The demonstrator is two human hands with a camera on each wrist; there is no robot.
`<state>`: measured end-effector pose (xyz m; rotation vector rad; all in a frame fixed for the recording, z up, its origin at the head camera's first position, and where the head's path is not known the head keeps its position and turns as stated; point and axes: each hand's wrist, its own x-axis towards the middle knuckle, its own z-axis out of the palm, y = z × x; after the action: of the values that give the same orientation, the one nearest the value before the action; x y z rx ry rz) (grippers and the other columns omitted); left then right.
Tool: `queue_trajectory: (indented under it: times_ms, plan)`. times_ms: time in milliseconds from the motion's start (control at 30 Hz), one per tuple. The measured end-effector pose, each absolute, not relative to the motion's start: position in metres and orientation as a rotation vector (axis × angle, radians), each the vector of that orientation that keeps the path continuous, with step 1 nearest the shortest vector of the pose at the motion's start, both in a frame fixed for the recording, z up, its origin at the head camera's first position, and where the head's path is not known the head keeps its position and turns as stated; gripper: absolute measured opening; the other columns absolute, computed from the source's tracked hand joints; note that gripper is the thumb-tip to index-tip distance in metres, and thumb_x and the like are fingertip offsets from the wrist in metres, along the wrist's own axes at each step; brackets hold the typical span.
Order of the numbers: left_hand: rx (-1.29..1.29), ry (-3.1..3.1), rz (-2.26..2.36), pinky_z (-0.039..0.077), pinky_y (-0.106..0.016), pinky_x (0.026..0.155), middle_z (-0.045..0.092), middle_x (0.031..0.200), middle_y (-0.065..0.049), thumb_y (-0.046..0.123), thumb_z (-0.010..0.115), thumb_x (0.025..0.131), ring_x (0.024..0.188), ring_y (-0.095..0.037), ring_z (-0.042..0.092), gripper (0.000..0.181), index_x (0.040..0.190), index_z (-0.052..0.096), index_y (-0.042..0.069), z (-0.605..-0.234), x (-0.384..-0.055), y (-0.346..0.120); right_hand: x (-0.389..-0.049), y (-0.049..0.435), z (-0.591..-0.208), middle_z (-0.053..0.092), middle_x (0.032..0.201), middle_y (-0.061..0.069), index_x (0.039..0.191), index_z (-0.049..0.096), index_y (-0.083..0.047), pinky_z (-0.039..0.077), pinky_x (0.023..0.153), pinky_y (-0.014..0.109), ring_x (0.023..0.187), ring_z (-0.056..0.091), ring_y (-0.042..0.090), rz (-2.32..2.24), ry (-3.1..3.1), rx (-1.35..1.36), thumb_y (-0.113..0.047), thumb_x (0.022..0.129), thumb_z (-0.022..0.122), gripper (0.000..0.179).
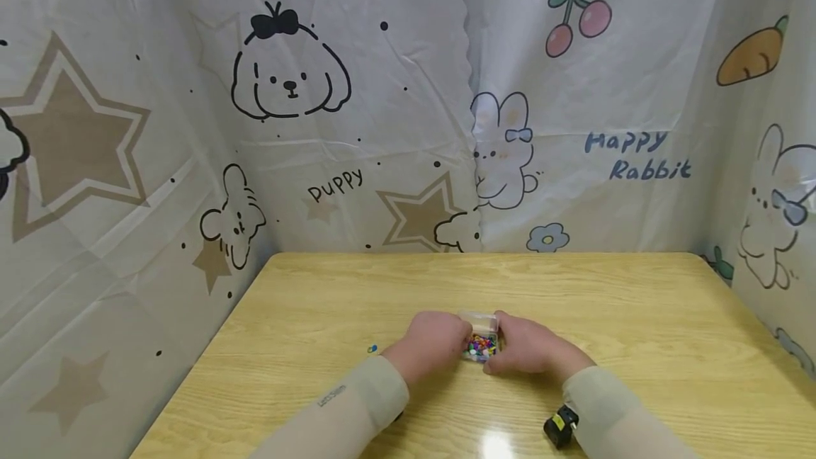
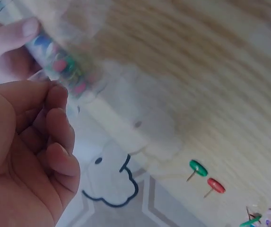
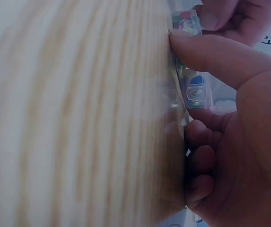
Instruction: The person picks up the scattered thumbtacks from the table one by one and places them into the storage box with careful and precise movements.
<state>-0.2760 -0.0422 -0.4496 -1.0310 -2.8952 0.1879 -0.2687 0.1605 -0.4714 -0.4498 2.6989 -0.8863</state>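
A small clear plastic box (image 1: 482, 358) of multicoloured thumbtacks (image 1: 481, 346) sits on the table, its clear lid (image 1: 479, 321) raised at the back. My right hand (image 1: 532, 346) grips the box from the right, thumb along the near side and fingers behind; the right wrist view shows this thumb (image 3: 204, 52) over the tack-filled box (image 3: 195, 87). From the left, my left hand (image 1: 430, 342) pinches at the box's edge with curled fingers (image 2: 59, 132). In the left wrist view, clear plastic shows right at its fingertips, and part of the box lies behind them.
Loose tacks (image 1: 372, 348) lie on the wooden table (image 1: 306, 303) left of the left forearm. Closer up, a green tack (image 2: 198, 168), a red tack (image 2: 216, 185) and several others show. A black wrist device (image 1: 561, 426) hangs by the right sleeve. Printed curtains (image 1: 408, 91) stand behind.
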Motion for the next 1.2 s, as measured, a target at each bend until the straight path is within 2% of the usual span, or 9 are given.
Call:
queue_trajectory:
  times_ms: [100, 233, 367, 667, 900, 1100, 1200]
  plan:
    - [-1.009, -2.915, 0.037, 0.045, -0.028, 0.055, 0.059, 0.073, 0.012, 0.021, 0.066, 0.098, 0.061, -0.006, 0.05, 0.012, 0.086, 0.069, 0.023, -0.444, -0.277, -0.052, -0.268, 0.16, -0.471, 0.061, 0.098, -0.003, 0.112, 0.056, -0.016, 0.049, 0.083, 0.045, 0.084, 0.055, 0.018, -0.883, 2.704, -0.448, -0.036, 0.07, 0.089, 0.057]
    - [-0.951, -2.926, -0.062, 0.051, -0.029, 0.062, 0.069, 0.086, 0.013, 0.02, 0.063, 0.1, 0.073, -0.006, 0.062, 0.012, 0.094, 0.073, 0.023, -0.433, -0.282, -0.077, -0.269, 0.159, -0.472, 0.062, 0.099, -0.003, 0.116, 0.056, -0.016, 0.049, 0.085, 0.046, 0.085, 0.056, 0.017, -0.897, 2.691, -0.437, -0.036, 0.07, 0.089, 0.06]
    - [-0.858, -2.96, -0.1, 0.054, -0.034, 0.07, 0.07, 0.092, 0.01, 0.02, 0.062, 0.102, 0.082, -0.01, 0.065, 0.012, 0.095, 0.072, 0.022, -0.422, -0.288, -0.109, -0.271, 0.157, -0.476, 0.062, 0.099, -0.004, 0.12, 0.055, -0.015, 0.049, 0.087, 0.047, 0.086, 0.057, 0.017, -0.915, 2.674, -0.448, -0.038, 0.071, 0.088, 0.064]
    - [-0.916, -3.104, -0.155, 0.047, -0.034, 0.065, 0.059, 0.078, 0.011, 0.014, 0.067, 0.096, 0.067, -0.01, 0.051, 0.016, 0.083, 0.064, 0.022, -0.419, -0.294, -0.151, -0.273, 0.162, -0.478, 0.061, 0.099, -0.004, 0.12, 0.054, -0.015, 0.049, 0.087, 0.046, 0.085, 0.056, 0.017, -0.877, 2.678, -0.428, -0.04, 0.072, 0.088, 0.064]
    - [-1.016, -3.158, -0.23, 0.047, -0.033, 0.067, 0.058, 0.076, 0.014, 0.008, 0.071, 0.09, 0.069, -0.01, 0.052, 0.017, 0.081, 0.067, 0.022, -0.426, -0.29, -0.159, -0.275, 0.161, -0.476, 0.061, 0.098, -0.004, 0.12, 0.054, -0.016, 0.049, 0.087, 0.046, 0.085, 0.057, 0.016, -0.864, 2.683, -0.428, -0.041, 0.072, 0.088, 0.064]
    - [-1.03, -3.21, -0.237, 0.046, -0.03, 0.063, 0.056, 0.071, 0.015, 0.005, 0.071, 0.088, 0.056, -0.007, 0.052, 0.023, 0.078, 0.063, 0.024, -0.439, -0.29, -0.155, -0.274, 0.162, -0.477, 0.061, 0.099, -0.005, 0.121, 0.054, -0.017, 0.049, 0.088, 0.046, 0.086, 0.057, 0.016, -0.849, 2.674, -0.408, -0.041, 0.072, 0.088, 0.065]
    - [-1.037, -3.199, -0.201, 0.046, -0.03, 0.064, 0.056, 0.072, 0.014, 0.006, 0.072, 0.088, 0.057, -0.007, 0.052, 0.023, 0.078, 0.063, 0.023, -0.443, -0.288, -0.152, -0.273, 0.162, -0.477, 0.061, 0.099, -0.004, 0.121, 0.054, -0.016, 0.049, 0.087, 0.046, 0.086, 0.056, 0.016, -0.859, 2.669, -0.414, -0.04, 0.071, 0.089, 0.065]
